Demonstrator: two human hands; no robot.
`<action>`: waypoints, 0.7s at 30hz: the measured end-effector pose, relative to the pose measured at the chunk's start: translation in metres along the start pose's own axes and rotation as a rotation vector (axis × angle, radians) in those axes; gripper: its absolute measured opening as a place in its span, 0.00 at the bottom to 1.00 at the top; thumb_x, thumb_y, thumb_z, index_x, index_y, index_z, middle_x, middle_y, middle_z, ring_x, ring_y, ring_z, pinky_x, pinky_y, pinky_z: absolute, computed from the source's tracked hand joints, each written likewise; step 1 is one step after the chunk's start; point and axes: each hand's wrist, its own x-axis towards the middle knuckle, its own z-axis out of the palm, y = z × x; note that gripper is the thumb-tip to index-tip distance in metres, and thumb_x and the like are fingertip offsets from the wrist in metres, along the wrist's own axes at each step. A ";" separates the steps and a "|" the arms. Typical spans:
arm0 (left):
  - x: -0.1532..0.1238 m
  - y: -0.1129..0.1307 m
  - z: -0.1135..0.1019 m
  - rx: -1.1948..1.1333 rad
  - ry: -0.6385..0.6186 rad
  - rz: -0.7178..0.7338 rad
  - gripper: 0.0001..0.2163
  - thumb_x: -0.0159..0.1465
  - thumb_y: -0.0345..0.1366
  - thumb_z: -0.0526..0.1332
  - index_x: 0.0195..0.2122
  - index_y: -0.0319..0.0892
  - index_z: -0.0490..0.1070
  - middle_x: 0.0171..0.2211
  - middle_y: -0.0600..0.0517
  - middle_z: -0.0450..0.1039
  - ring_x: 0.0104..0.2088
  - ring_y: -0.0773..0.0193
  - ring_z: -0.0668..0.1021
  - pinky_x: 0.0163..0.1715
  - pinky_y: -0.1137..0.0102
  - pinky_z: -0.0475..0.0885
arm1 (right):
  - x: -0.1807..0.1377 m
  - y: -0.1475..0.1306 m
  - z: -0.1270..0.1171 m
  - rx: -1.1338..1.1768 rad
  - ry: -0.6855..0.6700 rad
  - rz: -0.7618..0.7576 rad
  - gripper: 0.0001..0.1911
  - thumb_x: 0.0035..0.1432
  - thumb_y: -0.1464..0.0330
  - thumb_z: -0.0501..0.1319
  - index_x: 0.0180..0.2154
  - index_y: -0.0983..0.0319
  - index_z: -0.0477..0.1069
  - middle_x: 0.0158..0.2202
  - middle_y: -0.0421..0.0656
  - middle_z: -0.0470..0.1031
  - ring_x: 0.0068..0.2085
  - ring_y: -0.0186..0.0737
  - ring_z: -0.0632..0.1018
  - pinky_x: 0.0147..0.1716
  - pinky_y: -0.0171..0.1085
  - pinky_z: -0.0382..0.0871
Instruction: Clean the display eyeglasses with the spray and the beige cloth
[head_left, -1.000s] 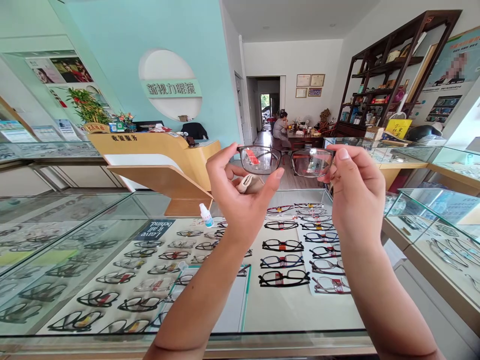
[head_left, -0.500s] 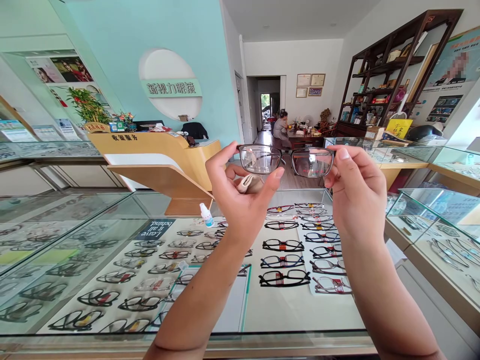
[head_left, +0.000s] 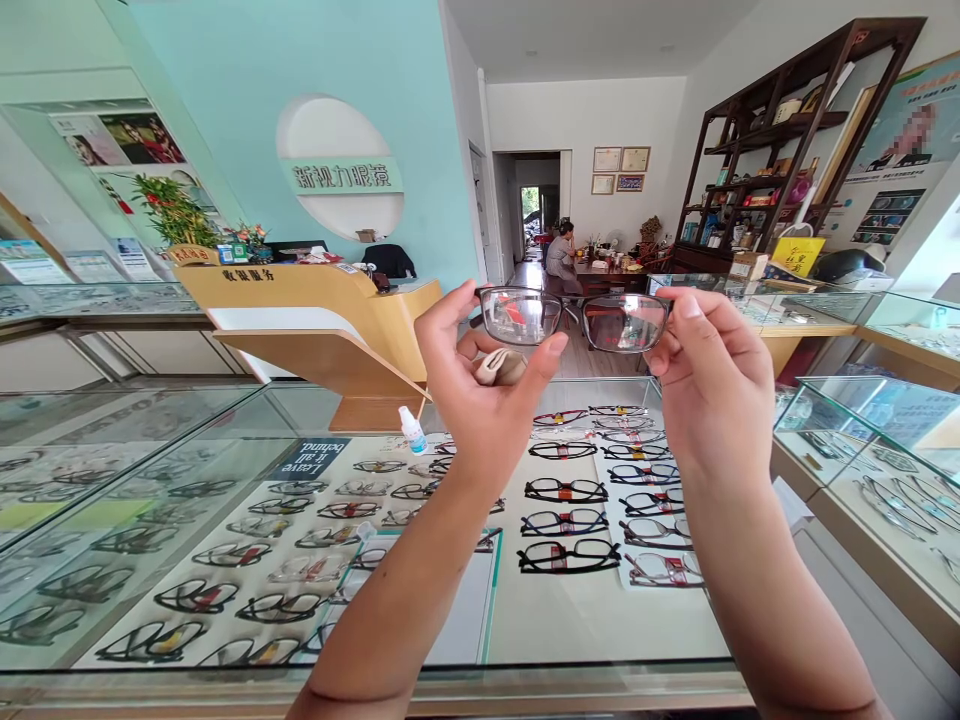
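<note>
Both hands hold up a pair of dark-framed glasses at chest height over a glass display counter. My left hand pinches the left lens rim between thumb and forefinger, and a folded beige cloth is tucked in its other fingers. My right hand grips the right end of the frame at the hinge. A red tag shows through the left lens.
Several rows of glasses lie under the counter glass. A small white dropper bottle stands on the counter. More glass cases run left and right. A yellow reception desk is ahead, a dark shelf right, and a seated person far back.
The glasses have tilted very slightly in my hands, so the red tag shows differently through the left lens. Both hands stay almost where they were.
</note>
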 end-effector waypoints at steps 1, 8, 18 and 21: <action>0.000 0.001 0.000 -0.021 0.006 -0.011 0.39 0.61 0.63 0.73 0.66 0.49 0.63 0.59 0.42 0.72 0.51 0.53 0.82 0.43 0.59 0.83 | 0.000 0.001 0.000 -0.010 -0.003 -0.005 0.10 0.72 0.56 0.67 0.44 0.54 0.82 0.39 0.40 0.79 0.30 0.33 0.72 0.31 0.37 0.71; 0.001 0.014 -0.003 -0.208 -0.042 -0.215 0.37 0.59 0.59 0.77 0.63 0.55 0.64 0.54 0.44 0.77 0.42 0.58 0.83 0.33 0.63 0.79 | 0.001 0.009 -0.003 -0.110 -0.001 -0.044 0.12 0.73 0.53 0.64 0.45 0.53 0.80 0.38 0.42 0.80 0.39 0.40 0.80 0.38 0.41 0.75; -0.004 0.018 -0.001 -0.200 0.044 -0.113 0.39 0.59 0.56 0.78 0.66 0.56 0.61 0.53 0.45 0.75 0.44 0.54 0.84 0.35 0.59 0.82 | 0.003 0.007 -0.004 -0.041 -0.014 0.061 0.10 0.71 0.55 0.67 0.44 0.52 0.82 0.42 0.42 0.81 0.44 0.43 0.81 0.42 0.43 0.76; -0.005 0.020 -0.001 -0.193 0.056 -0.115 0.42 0.56 0.57 0.79 0.66 0.56 0.60 0.54 0.45 0.74 0.47 0.52 0.84 0.36 0.58 0.82 | 0.003 0.007 -0.004 -0.028 -0.020 0.085 0.10 0.71 0.56 0.66 0.44 0.52 0.83 0.41 0.42 0.81 0.44 0.43 0.81 0.42 0.43 0.76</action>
